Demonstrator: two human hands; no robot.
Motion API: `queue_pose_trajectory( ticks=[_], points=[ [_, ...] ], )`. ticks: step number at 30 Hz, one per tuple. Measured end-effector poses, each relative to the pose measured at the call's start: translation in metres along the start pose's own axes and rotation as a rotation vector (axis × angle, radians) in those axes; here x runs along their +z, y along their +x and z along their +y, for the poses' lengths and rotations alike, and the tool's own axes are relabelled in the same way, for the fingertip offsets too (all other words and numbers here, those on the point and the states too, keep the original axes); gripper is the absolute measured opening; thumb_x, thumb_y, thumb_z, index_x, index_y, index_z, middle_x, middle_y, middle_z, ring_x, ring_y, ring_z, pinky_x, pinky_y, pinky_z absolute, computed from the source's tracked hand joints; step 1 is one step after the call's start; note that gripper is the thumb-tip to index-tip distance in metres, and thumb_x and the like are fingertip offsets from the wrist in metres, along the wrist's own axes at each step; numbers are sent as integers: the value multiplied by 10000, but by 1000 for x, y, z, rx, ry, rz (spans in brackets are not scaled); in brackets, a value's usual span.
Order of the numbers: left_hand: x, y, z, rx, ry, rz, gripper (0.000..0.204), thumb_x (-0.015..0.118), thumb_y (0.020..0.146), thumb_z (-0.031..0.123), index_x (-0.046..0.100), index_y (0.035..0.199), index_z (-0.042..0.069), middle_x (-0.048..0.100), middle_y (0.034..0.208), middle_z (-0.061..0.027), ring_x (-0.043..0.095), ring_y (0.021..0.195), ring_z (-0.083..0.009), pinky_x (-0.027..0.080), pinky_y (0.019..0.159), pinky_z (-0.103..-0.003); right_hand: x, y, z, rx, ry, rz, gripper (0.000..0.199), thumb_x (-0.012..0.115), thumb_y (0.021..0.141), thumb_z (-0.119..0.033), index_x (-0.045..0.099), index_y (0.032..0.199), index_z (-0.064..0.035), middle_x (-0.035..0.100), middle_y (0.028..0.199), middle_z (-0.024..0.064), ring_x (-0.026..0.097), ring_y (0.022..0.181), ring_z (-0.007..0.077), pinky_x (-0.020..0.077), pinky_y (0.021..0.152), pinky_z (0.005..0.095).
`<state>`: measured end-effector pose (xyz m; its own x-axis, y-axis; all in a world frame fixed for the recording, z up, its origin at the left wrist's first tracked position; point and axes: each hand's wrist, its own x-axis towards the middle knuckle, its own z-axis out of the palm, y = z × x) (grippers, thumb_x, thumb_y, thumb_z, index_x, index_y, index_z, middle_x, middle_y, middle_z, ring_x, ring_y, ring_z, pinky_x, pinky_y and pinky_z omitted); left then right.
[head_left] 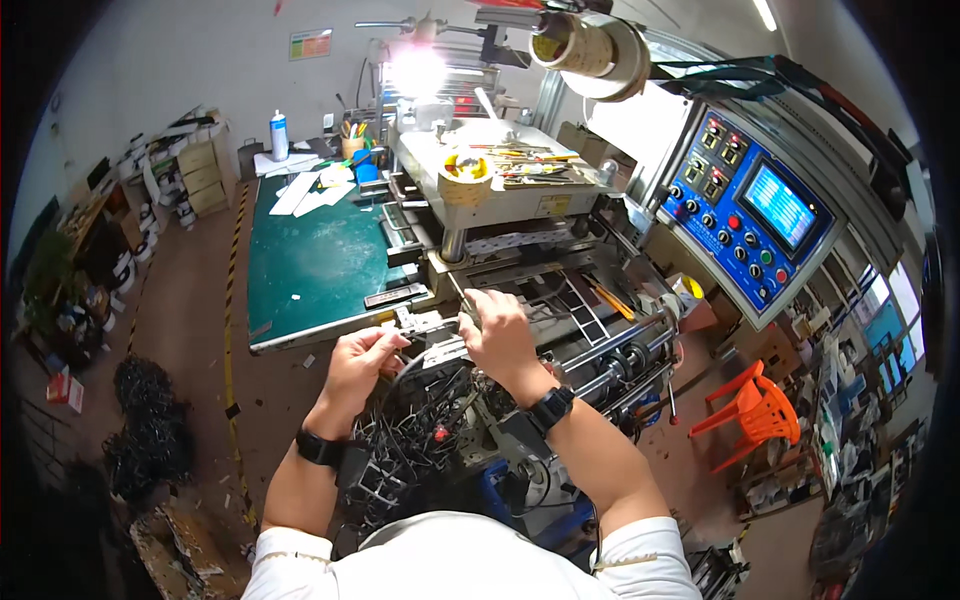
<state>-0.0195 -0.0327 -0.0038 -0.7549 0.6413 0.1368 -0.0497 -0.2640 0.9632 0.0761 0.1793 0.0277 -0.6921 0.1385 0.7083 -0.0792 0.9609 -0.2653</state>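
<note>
At far left, a heap of black offcut strips (150, 420) lies loose and tangled on the brown floor, just outside a yellow-and-black floor stripe (232, 340) that runs alongside the worktop. The worktop (300, 270) carries a flat, matt green cutting mat with a pale metal edge; white paper sheets (305, 192) and a white bottle (279, 135) sit at its far edge, and most of its near half is bare, leaving open room there. Off the worktop's near right corner, the left hand (362, 362) is closed, fingertips pinched on a small, thin pale piece (392, 330); a black watch sits on its wrist. Just right of it, the right hand (500, 335) is curled shut around a slim metal rod-like tool (458, 290) that slants up and away from the person; what its tip meets cannot be told. Below both hands, a dense tangle of black waste strips (420, 420) fills the machine's near side, crowding the space under the wrists. Steel rollers (610, 355), smooth and cylindrical, lie immediately right of the right hand. On the machine's pale top plate rests a roll of tape (465, 178) among scattered hand tools. Further right stands a slanted blue control panel (750, 215) with round knobs and a lit screen, and beyond it an orange plastic chair (755, 405) on open floor.
</note>
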Motion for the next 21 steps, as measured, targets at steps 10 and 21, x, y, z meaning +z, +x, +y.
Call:
queue_pose_trajectory(
  ticks=[10,21],
  points=[
    [-4,-3,42,133,102,-47,229,597,983,163,710,960,-35,703,840,-42,574,643,-45,540,636,-247,12,-6,25,295,-147,-222,397,547,895,-227,566,1206,18,613,1067,283,593,1010,428,477,903,490],
    [-12,-43,64,160,274,-11,217,624,975,158,713,942,-38,603,683,17,528,565,-31,474,528,-206,11,-14,24,-67,-104,-47,124,600,836,-146,604,929,-64,626,879,160,610,925,338,489,830,447]
  ],
)
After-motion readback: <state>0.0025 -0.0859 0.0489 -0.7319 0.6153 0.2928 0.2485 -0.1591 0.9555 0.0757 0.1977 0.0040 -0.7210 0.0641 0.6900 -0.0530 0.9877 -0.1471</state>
